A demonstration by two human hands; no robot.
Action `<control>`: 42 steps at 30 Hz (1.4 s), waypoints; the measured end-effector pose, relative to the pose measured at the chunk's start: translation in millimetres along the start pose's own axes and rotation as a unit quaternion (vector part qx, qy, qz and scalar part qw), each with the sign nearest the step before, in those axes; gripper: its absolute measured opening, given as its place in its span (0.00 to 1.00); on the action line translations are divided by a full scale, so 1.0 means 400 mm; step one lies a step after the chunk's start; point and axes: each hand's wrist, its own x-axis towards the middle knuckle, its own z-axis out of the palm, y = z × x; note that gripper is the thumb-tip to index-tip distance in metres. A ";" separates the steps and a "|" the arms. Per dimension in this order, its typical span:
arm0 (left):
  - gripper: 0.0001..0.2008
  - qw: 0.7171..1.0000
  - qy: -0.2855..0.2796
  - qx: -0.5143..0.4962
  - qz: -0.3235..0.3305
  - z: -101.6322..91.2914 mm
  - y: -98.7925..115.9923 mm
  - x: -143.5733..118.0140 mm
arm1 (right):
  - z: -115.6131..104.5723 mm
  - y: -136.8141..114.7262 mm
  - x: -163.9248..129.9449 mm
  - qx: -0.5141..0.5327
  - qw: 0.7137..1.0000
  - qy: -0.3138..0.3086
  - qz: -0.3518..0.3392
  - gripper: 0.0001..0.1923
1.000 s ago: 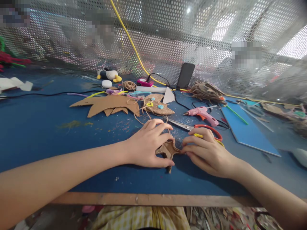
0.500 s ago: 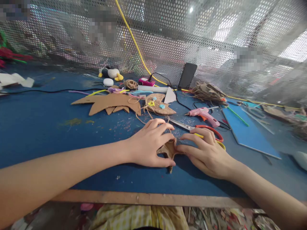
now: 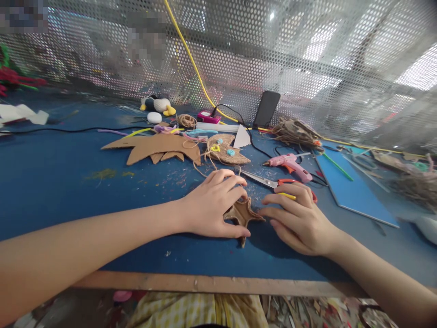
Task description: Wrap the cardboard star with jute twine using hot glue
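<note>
Well left of the one cardboard star [image 3: 243, 214], several white sheets [image 3: 22, 115] lie on the table [image 3: 78, 196]; their number cannot be told. Beyond the star to the left: one white oval case [image 3: 154, 118], one stuffed toy [image 3: 160, 105] on its side, one large jagged cardboard piece [image 3: 160, 146] and one coil of twine [image 3: 186, 120]. Hands in view: two. The left hand [image 3: 218, 207] is spread and arched over the star, fingers curled on its far side and thumb on its near arm, holding it down on the table. Directly beyond the star sits one twine-covered piece [image 3: 227, 157] bearing two blue curls and one yellow, with one white triangle [image 3: 241, 137] beside it. Beyond and right of the star: one pair of scissors [image 3: 266, 181], one upright phone [image 3: 266, 108] and one pink glue gun [image 3: 290, 163]. The right hand [image 3: 298, 221], half open with fingers loosely bent, has its fingertips at the star's right point; contact cannot be confirmed. It partly covers the scissors' handles. Far right of the star lies one blue board [image 3: 355, 187]. Compared with half a second ago, the right hand has drawn back, exposing the star's right arm, and hides more of the handles; the left hand is unchanged
</note>
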 end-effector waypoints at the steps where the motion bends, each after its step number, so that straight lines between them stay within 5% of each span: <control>1: 0.34 1.000 0.002 0.000 0.000 0.000 -0.001 0.000 | 0.000 0.001 0.000 -0.001 1.000 0.005 0.006 0.11; 4: 0.31 1.000 0.010 -0.012 0.003 -0.003 -0.002 0.001 | 0.006 0.003 0.001 -0.021 1.000 -0.001 0.011 0.10; 8: 0.13 0.997 0.073 -0.033 -0.007 -0.009 -0.003 0.003 | 0.014 -0.001 0.006 -0.027 1.000 -0.002 0.011 0.04; 15: 0.14 0.979 0.169 -0.044 -0.102 -0.008 -0.022 0.009 | 0.007 0.011 0.007 -0.031 0.999 0.015 0.039 0.07; 19: 0.18 0.970 0.162 -0.054 -0.174 0.008 -0.040 0.011 | 0.013 0.061 -0.007 -0.115 0.979 0.058 0.159 0.08; 23: 0.06 0.962 0.135 -0.055 -0.231 0.026 -0.050 0.012 | 0.000 0.103 -0.023 -0.122 0.954 -0.067 0.265 0.17; 29: 0.06 0.966 0.082 -0.090 -0.227 0.029 -0.051 0.010 | -0.018 0.111 -0.034 -0.012 0.949 -0.168 0.267 0.16; 35: 0.06 0.972 0.088 -0.116 -0.183 0.027 -0.050 0.014 | 0.004 0.072 -0.009 -0.101 0.917 -0.155 0.354 0.07; 42: 0.07 0.925 0.258 -0.132 -0.247 0.016 -0.067 0.017 | -0.037 0.059 -0.004 -0.159 0.891 -0.168 0.391 0.13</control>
